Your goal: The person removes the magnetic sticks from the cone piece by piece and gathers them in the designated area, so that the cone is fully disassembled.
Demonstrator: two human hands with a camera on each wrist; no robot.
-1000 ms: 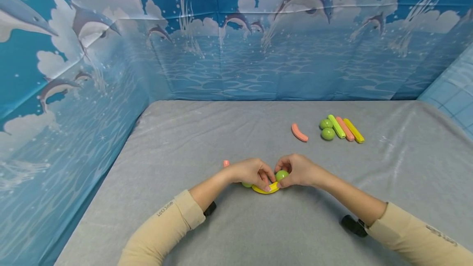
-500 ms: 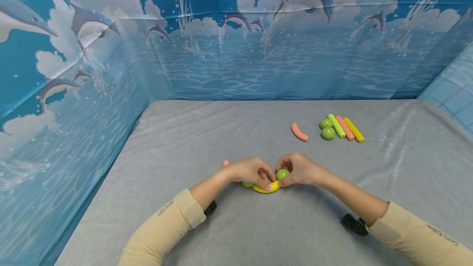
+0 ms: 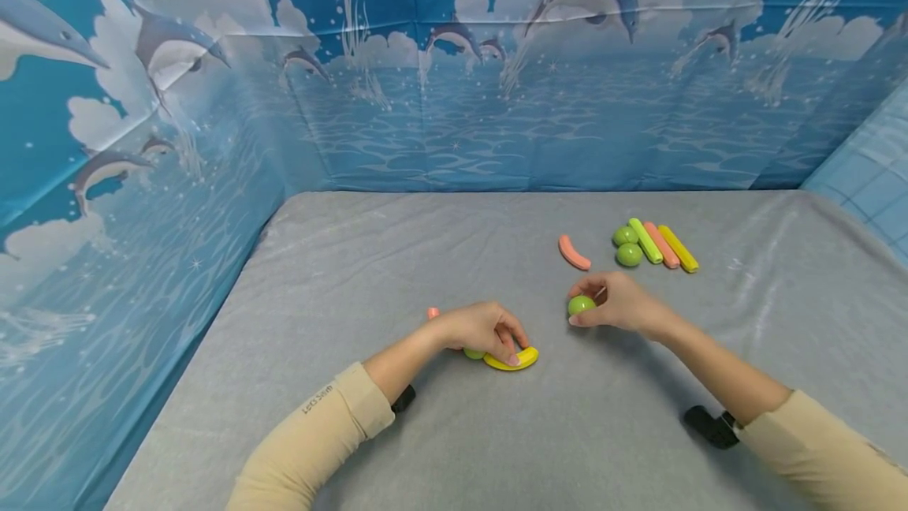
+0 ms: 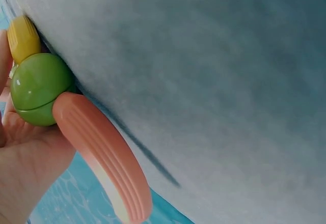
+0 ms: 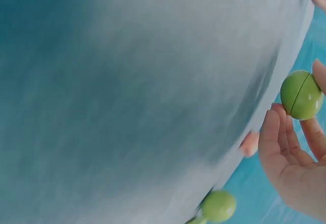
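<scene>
My left hand (image 3: 485, 330) pinches a curved yellow stick (image 3: 527, 356) low on the grey cloth. In the left wrist view, the yellow stick (image 4: 23, 38) meets a seamed green ball (image 4: 43, 84), and a ribbed salmon curved stick (image 4: 109, 158) meets that ball's other side. Whether these parts are fastened cannot be told. Between thumb and fingers, my right hand (image 3: 624, 306) holds a second green ball (image 3: 581, 305), apart from the yellow stick; its seam shows in the right wrist view, where this ball (image 5: 301, 95) is near the fingertips.
Beyond the right hand lies a loose salmon curved stick (image 3: 573, 252). Farther right, two green balls (image 3: 628, 255) sit beside straight sticks: lime (image 3: 646, 241), salmon (image 3: 662, 246) and yellow (image 3: 679, 249). A dolphin-print curtain (image 3: 454, 117) borders the cloth-covered table (image 3: 340, 259).
The right hand has carried its green ball away from the yellow stick's end, to the right and farther back. My left hand stays in place on the yellow stick.
</scene>
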